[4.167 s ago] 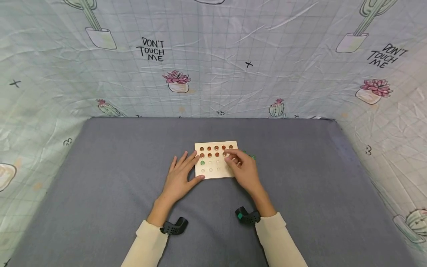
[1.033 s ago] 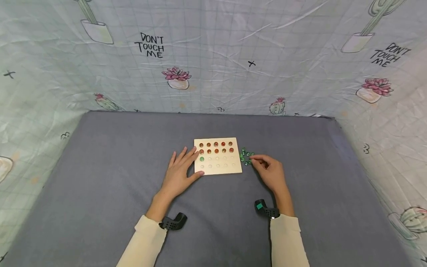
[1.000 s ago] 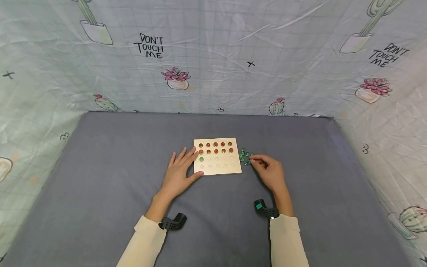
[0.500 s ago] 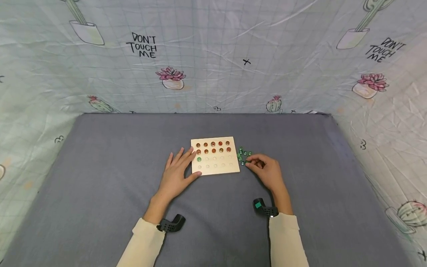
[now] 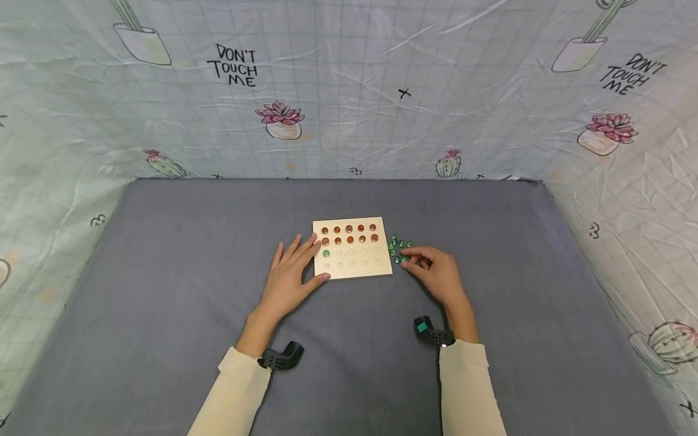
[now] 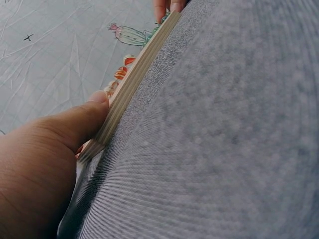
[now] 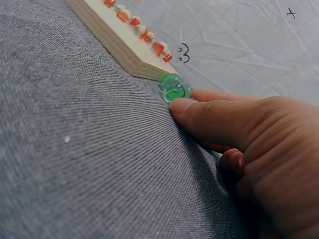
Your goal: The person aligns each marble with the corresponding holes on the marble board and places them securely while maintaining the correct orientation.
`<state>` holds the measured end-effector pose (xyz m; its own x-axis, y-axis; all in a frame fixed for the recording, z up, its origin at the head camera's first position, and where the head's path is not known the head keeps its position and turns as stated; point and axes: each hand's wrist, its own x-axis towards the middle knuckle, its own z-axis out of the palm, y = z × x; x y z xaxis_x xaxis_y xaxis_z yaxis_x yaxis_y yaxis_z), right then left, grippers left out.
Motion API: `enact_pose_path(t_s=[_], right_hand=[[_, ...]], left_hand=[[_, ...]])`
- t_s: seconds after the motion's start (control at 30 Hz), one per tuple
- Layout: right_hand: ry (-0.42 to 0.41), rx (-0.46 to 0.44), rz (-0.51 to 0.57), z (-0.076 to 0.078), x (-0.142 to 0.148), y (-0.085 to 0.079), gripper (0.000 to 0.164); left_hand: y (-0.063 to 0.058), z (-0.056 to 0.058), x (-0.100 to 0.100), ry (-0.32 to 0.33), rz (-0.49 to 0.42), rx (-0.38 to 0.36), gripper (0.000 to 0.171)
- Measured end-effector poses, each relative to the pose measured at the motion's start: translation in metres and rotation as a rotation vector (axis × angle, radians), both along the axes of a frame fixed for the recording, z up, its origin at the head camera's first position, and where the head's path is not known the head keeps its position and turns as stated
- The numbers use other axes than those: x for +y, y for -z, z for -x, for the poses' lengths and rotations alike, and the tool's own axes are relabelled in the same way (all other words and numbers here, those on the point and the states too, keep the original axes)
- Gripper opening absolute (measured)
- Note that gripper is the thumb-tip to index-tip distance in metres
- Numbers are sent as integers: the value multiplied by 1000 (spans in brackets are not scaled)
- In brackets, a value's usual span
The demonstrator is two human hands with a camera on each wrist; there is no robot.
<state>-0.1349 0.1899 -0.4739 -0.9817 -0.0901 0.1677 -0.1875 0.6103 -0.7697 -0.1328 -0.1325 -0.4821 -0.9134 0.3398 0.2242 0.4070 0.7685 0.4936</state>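
A pale wooden board (image 5: 358,272) with rows of round hollows lies on the grey cloth. Orange-red marbles (image 5: 349,229) fill its two far rows, and one green marble (image 5: 326,254) sits at the left of the third row. My left hand (image 5: 286,283) rests on the board's left edge with fingers spread, its thumb over the near corner. Just off the right side lies a cluster of green glass marbles (image 7: 174,89). There my right hand (image 5: 436,274) has thumb and index finger either side of one green marble, partly hidden by the fingertips; other fingers are curled.
Grey cloth (image 5: 349,363) covers the table around the board. A pale hanging sheet (image 5: 349,121) with printed cacti closes off the back and sides. Each wrist wears a black camera band (image 5: 280,356).
My right hand has moved from over the board to the green marbles on its right. There its thumb and index finger have lately parted slightly. The left hand stays on the board.
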Motion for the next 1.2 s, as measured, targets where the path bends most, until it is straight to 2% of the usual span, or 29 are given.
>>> enact_pose_path(t_s=[0.23,0.57,0.87,1.07,1.2], right_hand=[[-13,16,6,-1,0,-1,17],[13,0,8,1,-3,-1,15],[83,-9,104,-1,-6,-2,18],[138,28,129,-3,-14,-6,20],[108,66,144,-2,-24,-12,21]], left_hand=[[0,1,0,1,3,-4,73],[1,0,-2,-6,4,5,74],[-1,0,-2,-2,2,-6,73],[-1,-3,-2,0,3,5,73],[-3,-3,-1,2,-6,12,72]])
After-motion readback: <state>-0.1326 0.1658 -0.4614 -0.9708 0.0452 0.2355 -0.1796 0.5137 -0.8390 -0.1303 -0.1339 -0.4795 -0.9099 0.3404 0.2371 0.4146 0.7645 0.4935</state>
